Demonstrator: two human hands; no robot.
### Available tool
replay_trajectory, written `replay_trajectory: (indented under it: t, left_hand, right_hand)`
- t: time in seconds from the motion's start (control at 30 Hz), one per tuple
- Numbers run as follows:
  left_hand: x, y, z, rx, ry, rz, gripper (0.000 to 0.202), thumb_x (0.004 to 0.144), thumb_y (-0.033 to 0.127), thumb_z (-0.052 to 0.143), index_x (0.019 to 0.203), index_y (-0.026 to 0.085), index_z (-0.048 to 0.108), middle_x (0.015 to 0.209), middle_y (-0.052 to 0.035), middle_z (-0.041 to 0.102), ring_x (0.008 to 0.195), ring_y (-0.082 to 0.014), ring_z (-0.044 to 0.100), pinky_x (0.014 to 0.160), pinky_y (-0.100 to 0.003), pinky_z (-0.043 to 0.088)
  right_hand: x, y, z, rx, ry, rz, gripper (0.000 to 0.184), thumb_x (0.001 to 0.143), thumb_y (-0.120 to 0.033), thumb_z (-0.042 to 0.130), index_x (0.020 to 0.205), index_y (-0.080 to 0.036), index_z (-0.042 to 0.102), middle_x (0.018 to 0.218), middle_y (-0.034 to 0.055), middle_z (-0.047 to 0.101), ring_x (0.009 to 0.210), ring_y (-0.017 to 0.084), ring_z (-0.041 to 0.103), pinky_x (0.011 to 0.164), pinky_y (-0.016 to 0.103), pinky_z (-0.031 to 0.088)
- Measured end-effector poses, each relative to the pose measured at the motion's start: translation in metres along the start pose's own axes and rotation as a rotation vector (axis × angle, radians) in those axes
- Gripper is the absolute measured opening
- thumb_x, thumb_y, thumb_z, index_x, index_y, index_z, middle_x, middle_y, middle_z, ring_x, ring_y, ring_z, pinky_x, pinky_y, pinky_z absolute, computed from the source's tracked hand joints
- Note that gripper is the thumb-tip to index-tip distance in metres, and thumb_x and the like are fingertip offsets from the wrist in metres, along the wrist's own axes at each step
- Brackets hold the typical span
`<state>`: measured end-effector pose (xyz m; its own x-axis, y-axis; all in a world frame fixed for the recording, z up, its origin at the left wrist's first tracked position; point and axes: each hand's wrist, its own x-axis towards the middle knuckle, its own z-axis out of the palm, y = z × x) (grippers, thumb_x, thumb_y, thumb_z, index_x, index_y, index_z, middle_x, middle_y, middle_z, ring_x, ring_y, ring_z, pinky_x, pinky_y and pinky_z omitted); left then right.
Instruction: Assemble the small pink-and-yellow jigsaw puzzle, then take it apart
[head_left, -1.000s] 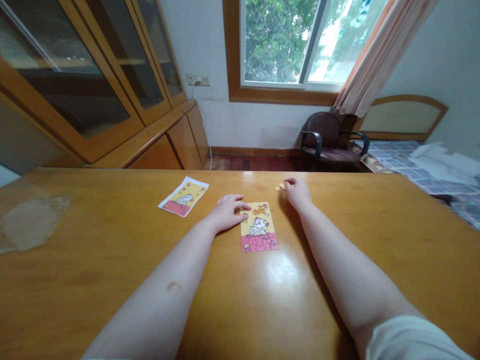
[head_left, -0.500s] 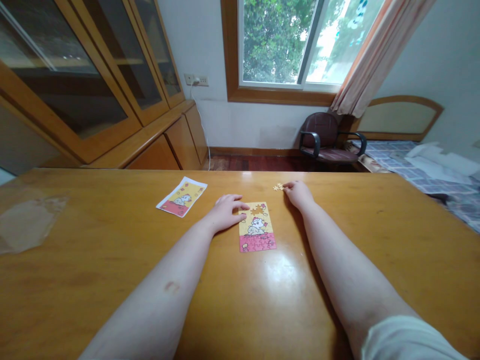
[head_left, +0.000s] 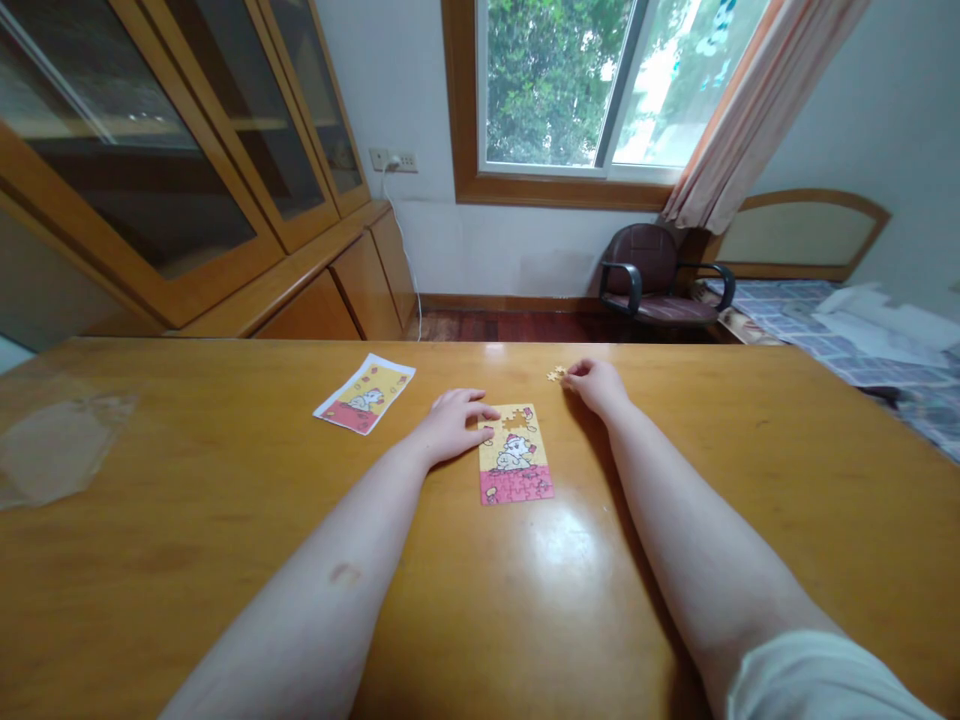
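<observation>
A jigsaw puzzle (head_left: 517,485) lies flat on the table, pink below and yellow above, with a white cartoon animal in the middle. A gap near its top shows the wood beneath. My left hand (head_left: 452,425) rests at its upper left edge, fingers apart and tips on the puzzle. Beyond the gap, to the right, a few loose yellow puzzle pieces (head_left: 556,374) lie in a small group. Beside them my right hand (head_left: 594,386) has thumb and fingers pinched together on a puzzle piece, mostly hidden by the fingertips.
A printed picture sheet (head_left: 365,395) with the same design lies left of the puzzle. On the wooden table (head_left: 465,600), a clear plastic bag (head_left: 64,445) sits at the far left. An armchair (head_left: 649,270) stands past the table's far edge.
My right hand has lifted slightly and shifted a little left, its fingers now drawn into a pinch by the loose pieces. My left hand has stayed on the puzzle's edge.
</observation>
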<state>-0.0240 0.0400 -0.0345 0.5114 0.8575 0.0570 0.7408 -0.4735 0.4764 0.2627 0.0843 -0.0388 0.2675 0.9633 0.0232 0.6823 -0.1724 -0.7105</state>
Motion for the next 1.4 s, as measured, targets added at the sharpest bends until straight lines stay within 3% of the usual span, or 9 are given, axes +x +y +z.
replay_trajectory:
  t: [0.1, 0.2, 0.27, 0.37, 0.77, 1.4]
  left_hand:
    - [0.000, 0.000, 0.000, 0.003, -0.001, -0.003, 0.030, 0.079, 0.045, 0.062, 0.106, 0.033, 0.071, 0.136, -0.0045, 0.051, 0.127, -0.0280, 0.043, 0.109, -0.048, 0.030]
    - [0.000, 0.000, 0.000, 0.003, 0.000, -0.002, 0.030, 0.079, 0.045, 0.062, 0.106, 0.034, 0.071, 0.135, -0.0045, 0.052, 0.127, -0.0280, 0.043, 0.109, -0.047, 0.030]
    - [0.001, 0.000, 0.001, 0.003, 0.005, 0.003, 0.031, 0.079, 0.046, 0.062, 0.106, 0.034, 0.071, 0.134, -0.0044, 0.052, 0.127, -0.0278, 0.043, 0.109, -0.047, 0.030]
    - [0.001, 0.001, 0.001, 0.008, 0.006, -0.003, 0.031, 0.079, 0.045, 0.062, 0.106, 0.034, 0.071, 0.135, -0.0043, 0.052, 0.127, -0.0279, 0.043, 0.109, -0.047, 0.031]
    - [0.001, 0.001, 0.001, 0.015, 0.008, 0.002, 0.031, 0.078, 0.045, 0.063, 0.105, 0.034, 0.071, 0.135, -0.0040, 0.052, 0.126, -0.0283, 0.044, 0.109, -0.047, 0.031]
    - [0.002, 0.001, 0.001, 0.011, 0.003, -0.002, 0.031, 0.078, 0.046, 0.063, 0.106, 0.034, 0.071, 0.135, -0.0036, 0.052, 0.126, -0.0288, 0.044, 0.109, -0.048, 0.031]
  right_hand:
    - [-0.006, -0.007, 0.003, 0.182, -0.098, -0.096, 0.021, 0.071, -0.022, 0.071, 0.090, -0.014, 0.070, 0.079, 0.0042, 0.069, 0.063, 0.012, 0.057, 0.059, 0.023, 0.042]
    - [-0.013, -0.015, 0.007, 0.288, -0.390, -0.196, 0.020, 0.067, -0.025, 0.074, 0.083, -0.014, 0.071, 0.074, 0.0041, 0.069, 0.062, 0.012, 0.057, 0.061, 0.024, 0.044]
    - [-0.017, -0.020, 0.009, 0.292, -0.542, -0.240, 0.015, 0.065, -0.024, 0.074, 0.076, -0.013, 0.071, 0.071, 0.0040, 0.069, 0.063, 0.013, 0.058, 0.063, 0.025, 0.045]
    - [-0.022, -0.025, 0.011, 0.240, -0.634, -0.278, 0.012, 0.066, -0.023, 0.073, 0.072, -0.014, 0.071, 0.070, 0.0041, 0.070, 0.065, 0.013, 0.059, 0.066, 0.026, 0.046]
    - [-0.036, -0.041, 0.018, 0.085, -0.639, -0.276, 0.007, 0.064, -0.017, 0.073, 0.070, -0.014, 0.071, 0.070, 0.0036, 0.070, 0.068, 0.014, 0.060, 0.067, 0.025, 0.045]
    - [-0.037, -0.044, 0.019, -0.026, -0.629, -0.327, 0.008, 0.066, -0.020, 0.074, 0.074, -0.016, 0.073, 0.071, 0.0024, 0.071, 0.064, 0.013, 0.060, 0.061, 0.023, 0.044]
